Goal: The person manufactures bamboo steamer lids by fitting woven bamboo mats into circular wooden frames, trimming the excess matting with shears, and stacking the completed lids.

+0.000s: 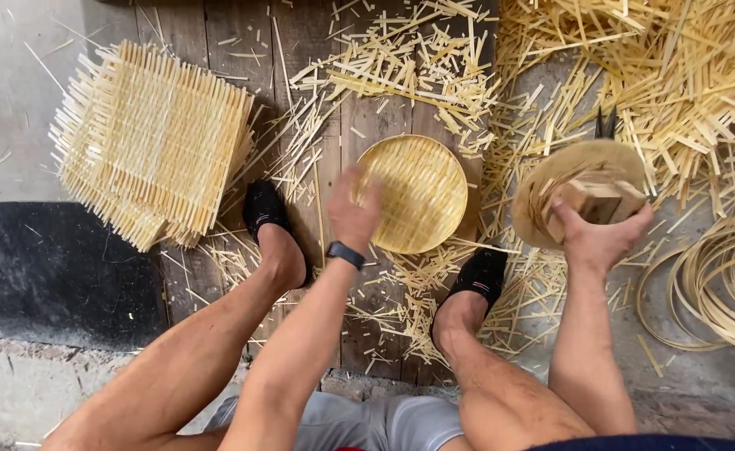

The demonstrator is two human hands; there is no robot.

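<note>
Head view: round woven tray [417,196] flat, left hand [353,209] at its rim.

Round tray [421,196] woven pale bamboo, matt; floor planks [367,125] rough wood.

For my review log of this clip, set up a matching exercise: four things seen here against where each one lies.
Things:
1. round woven tray
2. stack of square woven mats
3. coiled bamboo hoops
4. wooden block

Places:
A. upper left, on the floor
B. in the right hand
C. far right, on the floor
D. between the feet, at the left hand

Pairs: 1-D, 2-A, 3-C, 4-B
</note>
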